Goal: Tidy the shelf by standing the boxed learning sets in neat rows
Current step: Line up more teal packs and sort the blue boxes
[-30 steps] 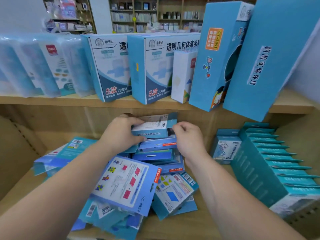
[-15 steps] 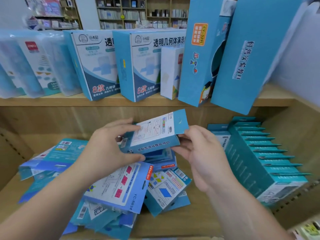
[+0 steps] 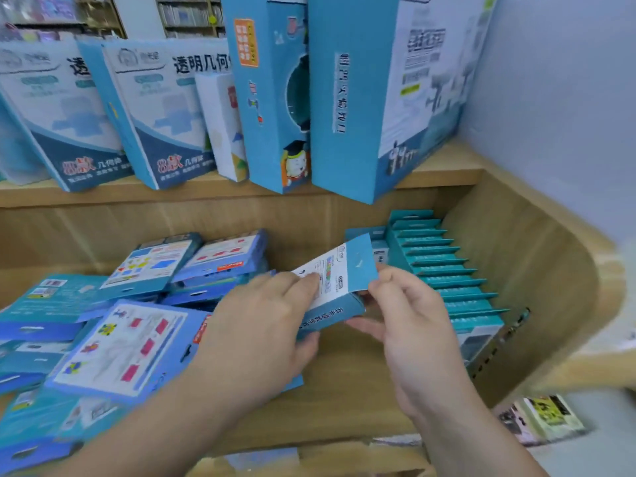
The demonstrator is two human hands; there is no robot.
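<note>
Item in hand: you hold one small blue-and-white box (image 3: 344,280) between both hands, lifted clear of the wood over the bare stretch of the lower shelf (image 3: 344,390). It is tilted, with the blue hang-tab end raised toward the back right and the printed white face turned up.
Left grip: your left hand (image 3: 254,332) clamps the near-left end of the box. The fingers (image 3: 303,282) lie curled over the white face, and the thumb presses from below.
Right grip: your right hand (image 3: 413,325) pinches the right end of the box. The thumb sits against the edge of the blue tab, and the curled fingers support the underside.
Sorted stock: a row of teal boxes (image 3: 447,277) stands upright, tabs up, packed face to face along the right side panel (image 3: 537,270) of the shelf. The held box is just left of this row.
Unsorted stock: a loose pile of boxes (image 3: 137,339) lies flat and overlapping on the left half of the lower shelf, partly hidden by your left forearm.
Upper level: large blue boxes (image 3: 165,115) stand side by side on the upper shelf (image 3: 440,170), several of them leaning. Most of their print is too blurred to read.
</note>
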